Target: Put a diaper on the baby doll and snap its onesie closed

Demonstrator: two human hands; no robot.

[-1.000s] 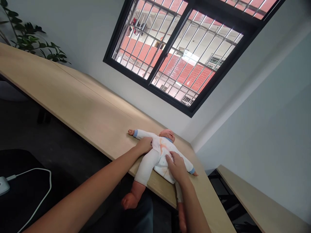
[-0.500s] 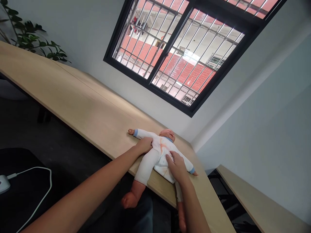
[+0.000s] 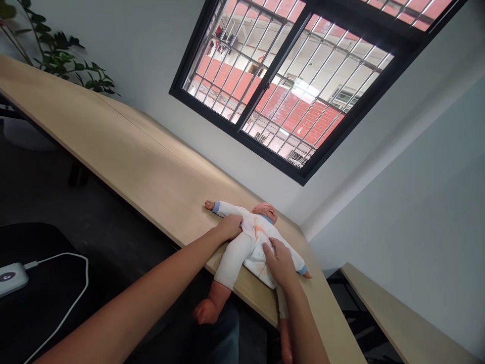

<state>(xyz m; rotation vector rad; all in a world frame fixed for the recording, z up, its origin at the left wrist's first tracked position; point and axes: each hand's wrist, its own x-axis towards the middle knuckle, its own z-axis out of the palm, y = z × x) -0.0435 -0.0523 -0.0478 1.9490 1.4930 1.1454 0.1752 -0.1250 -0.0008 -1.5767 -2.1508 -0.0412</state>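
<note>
A baby doll (image 3: 248, 247) in white clothes with blue cuffs and collar lies on its back on the wooden table (image 3: 125, 146), its head toward the wall. Orange stains mark the front of its white shirt (image 3: 261, 260). My left hand (image 3: 230, 227) is closed at the shirt's side edge, by the doll's raised arm; its fingertips are partly hidden. On the other side of the belly, my right hand (image 3: 279, 260) has thumb and fingers bent together on the shirt cloth. Both doll legs hang past the table's near edge, one partly behind my right forearm.
A barred window (image 3: 280, 86) is set in the wall behind the table. At the left, a white device (image 3: 13, 279) with a cable rests on a black surface. A green plant (image 3: 64, 58) stands beyond the table, and another table (image 3: 401, 313) is at the right.
The whole view has shifted slightly, so everything sits a little further right. Both hands keep their places on the doll, which lies as before.
</note>
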